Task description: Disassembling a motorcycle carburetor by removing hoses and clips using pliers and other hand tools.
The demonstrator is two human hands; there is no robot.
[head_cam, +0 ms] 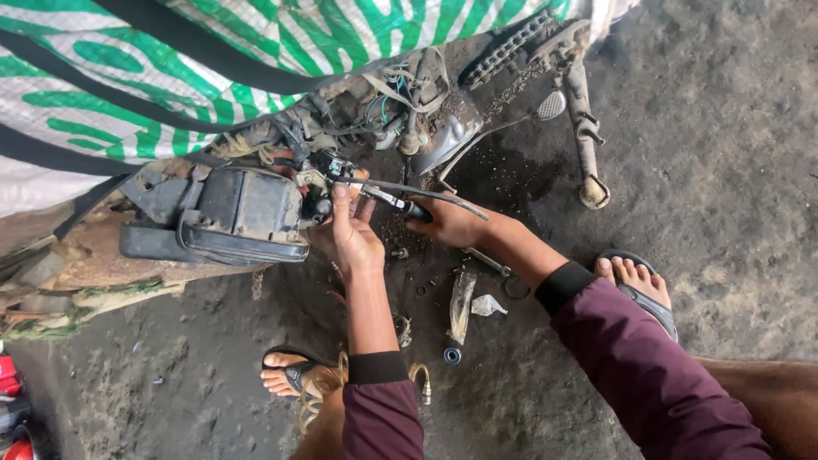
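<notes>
In the head view the left hand [351, 234] reaches up to a small metal fitting [328, 170] on the motorbike, fingers stretched along it and fingertips touching it; whether they pinch it or only press on it cannot be told. Just left of that hand sits a black boxy part [243, 213] of the bike, and above it a tangle of wires [383, 102] hangs from the frame. The right hand [452, 223] is closed around the green handle of a screwdriver [394, 200], whose shaft runs left from the grip to meet the fitting at the left fingertips. A thin black cable [434, 194] arches over the right hand, just above the knuckles. Beyond both hands, further up, lie a footpeg bar [586, 128] and a chain [503, 47]. Above and left of the hands a green-and-white sheet [256, 34] covers the bike. Below the right wrist, on the dark dirty floor [699, 170], lie a wrench [490, 260], a clear plastic bag [462, 302], a crumpled scrap [487, 305] and a small bearing [452, 354]. Near the left forearm a spark plug [423, 388] lies on the ground. Both sleeves are maroon with black cuffs, and a sandalled foot shows on either side of the arms.
</notes>
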